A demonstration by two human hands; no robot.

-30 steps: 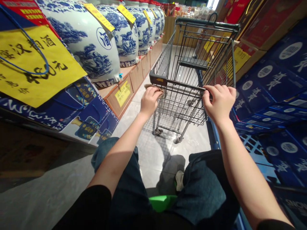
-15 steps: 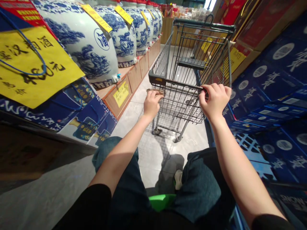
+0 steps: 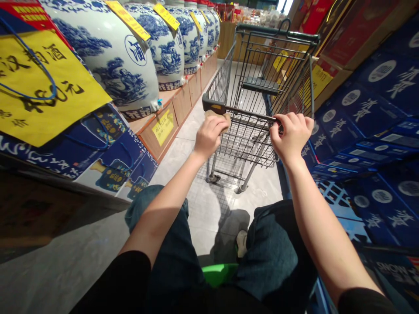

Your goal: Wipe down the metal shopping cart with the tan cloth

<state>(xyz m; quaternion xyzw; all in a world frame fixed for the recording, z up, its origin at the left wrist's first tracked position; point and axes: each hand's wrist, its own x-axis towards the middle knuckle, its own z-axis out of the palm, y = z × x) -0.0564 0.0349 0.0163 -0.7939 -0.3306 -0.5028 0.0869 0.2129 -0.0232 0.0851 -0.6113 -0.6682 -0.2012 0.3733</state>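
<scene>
A grey wire shopping cart stands in front of me, its dark handle bar running across the near end. My left hand presses a tan cloth against the left end of the bar. My right hand wraps around the bar further right, with its fingers curled over the metal. The cart's basket holds only a small folding seat flap, and my forearms reach out to it over my dark jeans.
Large blue-and-white porcelain jars line a wooden shelf on the left, above a yellow sign. Stacked blue boxes form a wall on the right. The tiled floor runs between them, and a green object lies near my feet.
My left hand has moved up and slightly right, bringing the cloth from just below the bar onto its left end. My right hand stays on the bar, and the whole view has drifted slightly.
</scene>
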